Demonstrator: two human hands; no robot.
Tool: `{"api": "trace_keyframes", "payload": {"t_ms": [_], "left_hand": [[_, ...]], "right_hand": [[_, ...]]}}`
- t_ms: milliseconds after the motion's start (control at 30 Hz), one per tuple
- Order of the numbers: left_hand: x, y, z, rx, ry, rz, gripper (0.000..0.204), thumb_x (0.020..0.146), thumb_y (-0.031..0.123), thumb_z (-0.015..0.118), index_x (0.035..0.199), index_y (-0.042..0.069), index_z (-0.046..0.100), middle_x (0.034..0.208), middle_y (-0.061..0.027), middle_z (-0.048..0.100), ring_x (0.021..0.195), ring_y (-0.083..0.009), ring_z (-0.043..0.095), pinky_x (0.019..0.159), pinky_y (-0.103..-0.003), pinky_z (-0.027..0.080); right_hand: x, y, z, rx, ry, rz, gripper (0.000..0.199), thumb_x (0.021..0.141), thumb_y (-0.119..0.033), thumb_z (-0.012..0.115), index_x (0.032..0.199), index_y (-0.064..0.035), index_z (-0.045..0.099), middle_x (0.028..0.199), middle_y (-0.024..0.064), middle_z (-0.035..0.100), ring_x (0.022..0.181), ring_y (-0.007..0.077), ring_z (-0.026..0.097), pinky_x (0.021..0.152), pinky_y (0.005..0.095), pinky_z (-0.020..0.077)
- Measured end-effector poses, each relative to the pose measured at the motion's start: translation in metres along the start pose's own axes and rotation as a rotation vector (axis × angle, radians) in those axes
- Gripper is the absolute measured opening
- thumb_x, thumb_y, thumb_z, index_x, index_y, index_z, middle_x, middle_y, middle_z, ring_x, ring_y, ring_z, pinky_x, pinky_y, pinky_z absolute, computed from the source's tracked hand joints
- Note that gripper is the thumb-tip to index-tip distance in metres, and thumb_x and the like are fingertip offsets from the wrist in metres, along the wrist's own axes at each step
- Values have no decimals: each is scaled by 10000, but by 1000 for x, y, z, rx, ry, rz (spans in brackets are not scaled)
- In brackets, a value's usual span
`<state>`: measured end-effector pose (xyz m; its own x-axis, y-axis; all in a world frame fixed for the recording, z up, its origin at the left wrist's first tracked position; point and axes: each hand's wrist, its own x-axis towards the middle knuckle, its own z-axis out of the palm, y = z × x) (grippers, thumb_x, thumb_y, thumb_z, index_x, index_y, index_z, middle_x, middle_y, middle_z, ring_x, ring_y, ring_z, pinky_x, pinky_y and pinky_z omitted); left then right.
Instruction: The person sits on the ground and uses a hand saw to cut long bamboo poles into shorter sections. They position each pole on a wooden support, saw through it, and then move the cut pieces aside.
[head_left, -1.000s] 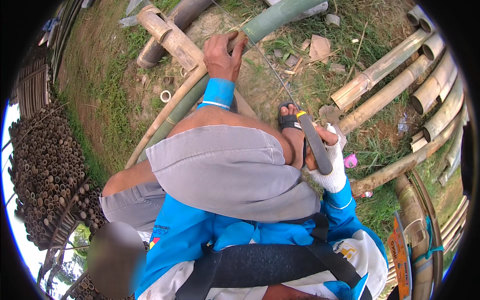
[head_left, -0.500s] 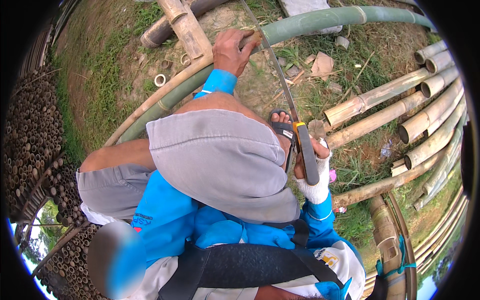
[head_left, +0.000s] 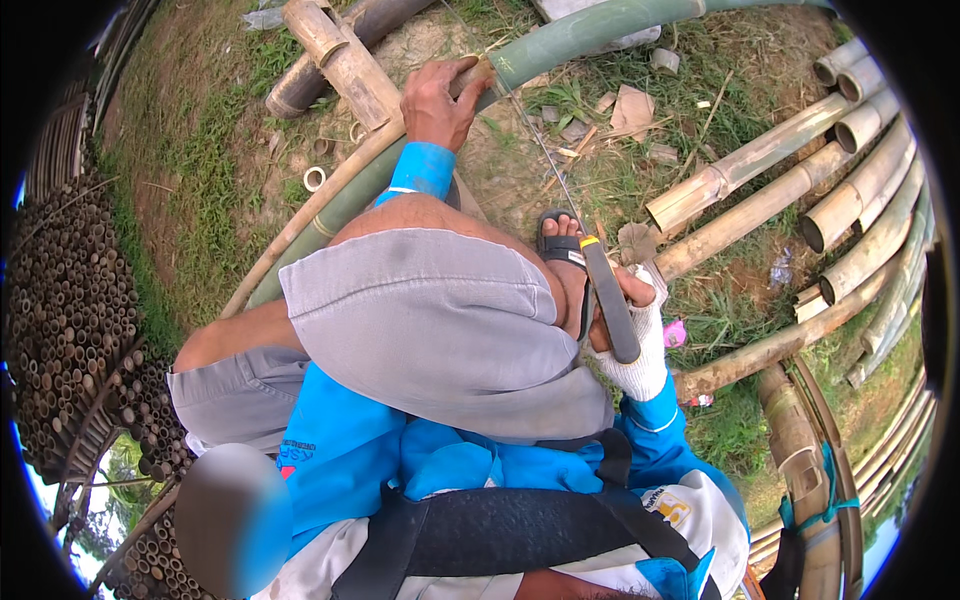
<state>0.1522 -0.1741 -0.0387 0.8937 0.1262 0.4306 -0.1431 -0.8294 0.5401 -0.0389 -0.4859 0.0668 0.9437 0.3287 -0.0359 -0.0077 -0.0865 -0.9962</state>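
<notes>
My bare left hand (head_left: 438,105), in a blue cuff, is closed over a bamboo pole (head_left: 575,47) just left of a handsaw's blade (head_left: 545,150). The pole is green, with a pale brown patch beside my fingers. Its long curve runs from the upper right down under my leg. Across it lies the thin blade, nearly edge-on; I cannot tell how deep it sits. In a white glove with bare fingertips, my right hand (head_left: 640,330) grips the saw's dark handle (head_left: 610,305), which has a yellow band. A tan bamboo strip (head_left: 310,205) runs along the pole's left part.
My sandalled foot (head_left: 565,250) rests beside the saw handle. Cut bamboo poles (head_left: 750,160) lie on the right. Thicker bamboo pieces (head_left: 345,65) meet the pole at upper left. A bamboo ring (head_left: 315,179) lies on the ground; stacked bamboo (head_left: 65,290) fills the far left.
The view has shifted a little, so most things sit further left. The saw blade has turned and looks thinner. Both hands keep their holds.
</notes>
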Motion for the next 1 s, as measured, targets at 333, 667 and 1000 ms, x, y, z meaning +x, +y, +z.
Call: {"api": "trace_keyframes", "payload": {"t_ms": [333, 667, 1000], "left_hand": [[3, -9, 9, -37, -49, -14, 339, 893, 287, 842, 1172, 95, 826, 1104, -149, 755, 1066, -374, 677, 972, -475, 543], [-3, -3, 1, -46, -103, -123, 379, 904, 306, 836, 1225, 105, 818, 1155, -161, 734, 1047, -351, 684, 950, -455, 548], [1, 12, -7, -2, -182, -250, 413, 936, 382, 801, 1242, 104, 808, 1198, -181, 787, 1088, -363, 758, 965, -456, 577]], "right_hand": [[105, 22, 31, 36, 46, -92, 648, 855, 89, 635, 1488, 2, 523, 1366, 112, 614, 1178, 185, 593, 1052, 302, 466], [31, 5, 12, 224, 47, 139, 663, 839, 73, 673, 1482, -11, 531, 1430, 175, 618, 1304, 267, 639, 1126, 370, 485], [23, 9, 7, -6, 2, -14, 605, 938, -15, 678, 1517, -37, 502, 1304, 124, 605, 1052, 182, 620, 1004, 366, 506]]}}
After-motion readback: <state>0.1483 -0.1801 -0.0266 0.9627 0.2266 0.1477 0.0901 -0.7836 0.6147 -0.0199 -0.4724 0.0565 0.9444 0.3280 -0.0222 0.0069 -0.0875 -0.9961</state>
